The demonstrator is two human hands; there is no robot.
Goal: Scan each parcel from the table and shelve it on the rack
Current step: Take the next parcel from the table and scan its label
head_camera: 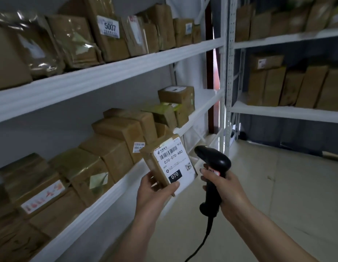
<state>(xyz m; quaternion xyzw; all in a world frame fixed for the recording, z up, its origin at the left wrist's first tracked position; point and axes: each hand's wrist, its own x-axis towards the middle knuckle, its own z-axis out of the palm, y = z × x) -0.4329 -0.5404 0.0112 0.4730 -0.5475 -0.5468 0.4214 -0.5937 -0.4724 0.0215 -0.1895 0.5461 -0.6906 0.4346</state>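
The parcel (169, 164), a small flat cardboard box with a white shipping label (173, 165) reading 070-070-A80, sits low in the centre of the frame, held up off any surface just in front of the lower shelf (100, 203). The left hand (155, 190) grips it from beneath, thumb pressed across the lower edge of the label face and fingers curled behind the box. Since one hand carries it by a corner without sagging, it is probably light, and the cardboard looks stiff enough to keep its shape; the glossy tape on its side may be a little slippery, so a hold across the two broad faces, as here, seems the safest place to take it.

Just right of the parcel, the right hand (224, 188) is closed round the handle of a black barcode scanner (213, 173), whose head tilts toward the label. A cable (204, 241) trails from the handle toward the bottom edge.

The white rack fills the left of the frame. Its lower shelf carries a row of brown boxes (109, 152) leaning on one another, with a bare stretch toward the right end (206, 103). The upper shelf (107, 72) holds more parcels, one marked 5007 (110, 27). A second rack (285, 110) stands at upper right, above pale floor (268, 195).
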